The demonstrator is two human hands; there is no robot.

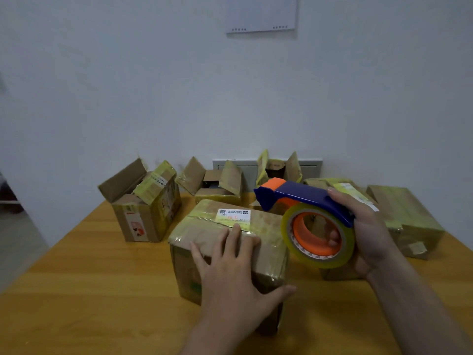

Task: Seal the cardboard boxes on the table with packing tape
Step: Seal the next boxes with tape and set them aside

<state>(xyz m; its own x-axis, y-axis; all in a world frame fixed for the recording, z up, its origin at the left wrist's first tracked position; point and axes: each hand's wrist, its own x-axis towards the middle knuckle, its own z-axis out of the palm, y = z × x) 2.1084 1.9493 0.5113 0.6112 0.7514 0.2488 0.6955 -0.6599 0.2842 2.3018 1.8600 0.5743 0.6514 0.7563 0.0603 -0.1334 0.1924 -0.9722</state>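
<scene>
The head camera shows the near box point(225, 234) in the middle of the table point(89, 278). Its flaps are down and shiny tape goes across its top. The left hand point(230, 267) lies on it with fingers spread flat, pressing the top. The right hand point(368, 231) is curled round the tape dispenser point(302, 198), with fingers tucked inside the roll. It holds the dispenser in the air just beside the box. I think this box is nearly done. The open boxes point(143, 213) at the back have flaps sticking up, so they are left to do. The boxes on the right point(409, 221) look shut, but the hand hides part of them. The picture is a bit blurry, so I cannot tell if a tape end hangs loose.
</scene>
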